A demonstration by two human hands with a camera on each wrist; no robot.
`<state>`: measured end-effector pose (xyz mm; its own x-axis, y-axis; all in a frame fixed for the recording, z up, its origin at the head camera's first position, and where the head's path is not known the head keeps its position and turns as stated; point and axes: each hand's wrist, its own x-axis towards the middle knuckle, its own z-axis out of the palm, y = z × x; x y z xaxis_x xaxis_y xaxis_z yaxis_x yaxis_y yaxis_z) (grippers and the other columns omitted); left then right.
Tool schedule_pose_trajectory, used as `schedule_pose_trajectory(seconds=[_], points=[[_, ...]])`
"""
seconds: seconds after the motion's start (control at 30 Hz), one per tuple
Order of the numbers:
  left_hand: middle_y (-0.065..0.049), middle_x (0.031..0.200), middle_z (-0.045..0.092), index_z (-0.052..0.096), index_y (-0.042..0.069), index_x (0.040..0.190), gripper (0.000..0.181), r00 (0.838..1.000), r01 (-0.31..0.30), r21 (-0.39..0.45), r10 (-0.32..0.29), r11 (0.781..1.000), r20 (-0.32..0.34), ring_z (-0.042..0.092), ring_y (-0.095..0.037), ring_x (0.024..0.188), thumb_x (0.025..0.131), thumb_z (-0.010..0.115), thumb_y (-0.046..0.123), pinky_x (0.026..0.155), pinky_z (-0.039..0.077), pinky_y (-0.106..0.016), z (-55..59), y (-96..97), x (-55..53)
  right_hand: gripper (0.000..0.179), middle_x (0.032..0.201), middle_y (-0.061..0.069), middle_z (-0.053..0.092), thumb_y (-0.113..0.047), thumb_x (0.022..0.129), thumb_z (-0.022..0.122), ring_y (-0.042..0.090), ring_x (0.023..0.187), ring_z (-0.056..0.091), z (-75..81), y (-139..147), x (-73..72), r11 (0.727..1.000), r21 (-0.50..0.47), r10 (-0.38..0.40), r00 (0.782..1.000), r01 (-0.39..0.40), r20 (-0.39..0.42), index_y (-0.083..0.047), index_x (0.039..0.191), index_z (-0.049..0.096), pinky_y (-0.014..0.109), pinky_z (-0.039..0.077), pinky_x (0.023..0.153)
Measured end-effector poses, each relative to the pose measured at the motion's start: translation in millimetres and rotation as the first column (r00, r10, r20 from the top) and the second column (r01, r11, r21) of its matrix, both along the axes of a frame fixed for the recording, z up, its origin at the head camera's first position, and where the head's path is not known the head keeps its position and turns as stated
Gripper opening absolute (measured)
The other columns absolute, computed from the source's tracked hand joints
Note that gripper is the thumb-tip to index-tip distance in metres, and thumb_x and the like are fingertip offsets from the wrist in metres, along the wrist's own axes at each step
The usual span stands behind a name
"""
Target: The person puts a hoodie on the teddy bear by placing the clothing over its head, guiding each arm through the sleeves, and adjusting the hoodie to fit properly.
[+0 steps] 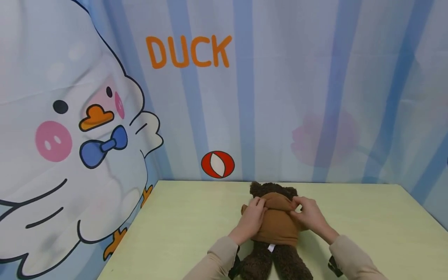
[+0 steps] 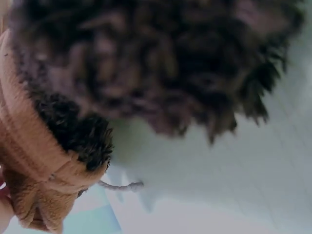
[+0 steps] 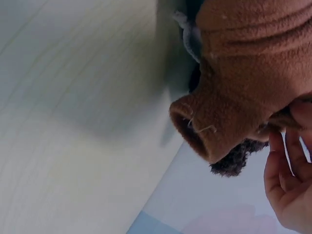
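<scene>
A dark brown teddy bear (image 1: 259,262) lies on the table with its head away from me and no face showing. It wears a brown hoodie (image 1: 280,229), whose hood (image 1: 276,201) lies below the bear's ears. My left hand (image 1: 250,219) holds the hood's left edge; in the left wrist view only a sliver of a finger (image 2: 6,212) shows beside the hoodie. On the other side my right hand (image 1: 311,216) pinches the hood's right edge between thumb and fingers. An empty-looking sleeve opening (image 3: 190,134) hangs near it in the right wrist view.
The pale yellow table (image 1: 189,217) reaches back to a blue striped curtain (image 1: 280,77) with a printed duck (image 1: 105,186). A white tag (image 1: 271,247) sticks out under the hoodie's hem. Grey drawstring ends (image 2: 122,186) hang from the hoodie.
</scene>
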<state>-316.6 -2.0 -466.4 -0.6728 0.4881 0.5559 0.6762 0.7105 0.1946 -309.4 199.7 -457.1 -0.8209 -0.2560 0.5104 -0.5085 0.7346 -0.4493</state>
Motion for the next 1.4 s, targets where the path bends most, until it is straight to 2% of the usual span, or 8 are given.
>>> schedule_pose_trajectory(seconds=[0.27, 0.47, 0.7, 0.93, 1.0, 1.17, 1.27, 1.4], points=[[-0.001, 0.075, 0.042, 0.047, 0.010, 0.088, 0.009, 0.984, -0.045, -0.066, 0.033, 0.997, -0.173, 0.038, -0.009, 0.062, 0.087, 0.055, 0.013, 0.052, 0.031, -0.016, 2.6, -5.8, -7.1, 0.025, 0.057, -0.006, 0.043, 0.006, 0.068, 0.063, 0.003, 0.048, 0.033, -6.1, -21, 1.7, 0.996, 0.028, -0.078, 0.989, 0.082, -0.126, -0.010, 0.082, 0.050, 0.019, 0.028, 0.046], [-0.003, 0.077, 0.044, 0.048, 0.011, 0.092, 0.007, 0.877, -0.190, -0.166, 0.091, 0.968, -0.472, 0.039, -0.010, 0.059, 0.094, 0.041, 0.011, 0.045, 0.030, -0.017, -6.8, -8.3, -7.8, 0.034, 0.046, -0.003, 0.039, 0.002, 0.068, 0.062, 0.005, 0.039, 0.027, -16.5, -25, 1.8, 0.976, 0.158, -0.084, 0.933, 0.147, -0.349, -0.002, 0.101, 0.052, 0.019, 0.022, 0.040], [-0.012, 0.112, 0.050, 0.051, 0.008, 0.117, 0.035, 0.920, -0.179, -0.193, 0.095, 0.965, -0.380, 0.055, -0.019, 0.097, 0.083, 0.061, 0.007, 0.077, 0.048, -0.025, -7.4, -9.0, -3.2, 0.034, 0.084, 0.004, 0.056, -0.001, 0.067, 0.071, 0.015, 0.075, 0.051, -11.7, -13, -1.7, 0.966, 0.252, 0.077, 0.883, 0.048, -0.462, -0.007, 0.098, 0.059, 0.027, 0.044, 0.060], [-0.002, 0.092, 0.056, 0.057, 0.013, 0.101, 0.018, 0.850, -0.172, -0.240, 0.021, 0.955, -0.527, 0.055, -0.012, 0.084, 0.083, 0.060, 0.013, 0.072, 0.046, -0.024, 2.3, -2.7, -2.2, 0.025, 0.077, 0.006, 0.057, -0.002, 0.069, 0.070, 0.017, 0.070, 0.056, -6.3, -19, 0.8, 0.956, 0.287, 0.100, 0.845, 0.066, -0.526, -0.001, 0.092, 0.062, 0.029, 0.049, 0.062], [-0.001, 0.088, 0.054, 0.056, 0.014, 0.097, 0.014, 0.844, -0.178, -0.226, 0.031, 0.958, -0.536, 0.053, -0.012, 0.079, 0.083, 0.058, 0.014, 0.069, 0.045, -0.024, 3.1, -3.4, -1.8, 0.006, 0.073, 0.005, 0.055, -0.008, 0.083, 0.059, 0.018, 0.068, 0.054, -6.9, -23, 1.1, 0.964, 0.256, 0.078, 0.835, 0.077, -0.545, -0.002, 0.083, 0.060, 0.033, 0.049, 0.067], [-0.003, 0.086, 0.052, 0.056, 0.014, 0.096, 0.013, 0.830, -0.231, -0.205, 0.083, 0.951, -0.552, 0.049, -0.013, 0.074, 0.083, 0.059, 0.014, 0.065, 0.043, -0.024, 5.9, -5.8, -1.6, 0.039, 0.062, 0.003, 0.044, -0.024, 0.097, 0.024, 0.017, 0.056, 0.045, -9.1, -26, -3.5, 0.974, 0.196, 0.038, 0.773, 0.113, -0.634, -0.007, 0.069, 0.047, 0.031, 0.045, 0.057], [-0.004, 0.086, 0.052, 0.057, 0.013, 0.095, 0.016, 0.816, -0.268, -0.214, 0.104, 0.939, -0.569, 0.049, -0.013, 0.072, 0.081, 0.063, 0.013, 0.063, 0.044, -0.023, 4.8, -5.9, -1.8, 0.037, 0.062, 0.003, 0.041, -0.022, 0.096, 0.024, 0.015, 0.054, 0.039, -12.0, -25, -5.9, 0.975, 0.186, 0.034, 0.743, 0.123, -0.668, -0.007, 0.069, 0.045, 0.025, 0.034, 0.047], [-0.004, 0.089, 0.054, 0.057, 0.012, 0.097, 0.017, 0.822, -0.296, -0.251, 0.112, 0.921, -0.558, 0.052, -0.013, 0.076, 0.081, 0.063, 0.015, 0.065, 0.046, -0.023, 3.5, -7.0, -1.0, 0.037, 0.078, 0.007, 0.049, -0.026, 0.096, 0.026, 0.016, 0.066, 0.046, -12.3, -17, -8.3, 0.978, 0.204, 0.099, 0.788, 0.035, -0.608, -0.005, 0.083, 0.054, 0.025, 0.039, 0.050]])
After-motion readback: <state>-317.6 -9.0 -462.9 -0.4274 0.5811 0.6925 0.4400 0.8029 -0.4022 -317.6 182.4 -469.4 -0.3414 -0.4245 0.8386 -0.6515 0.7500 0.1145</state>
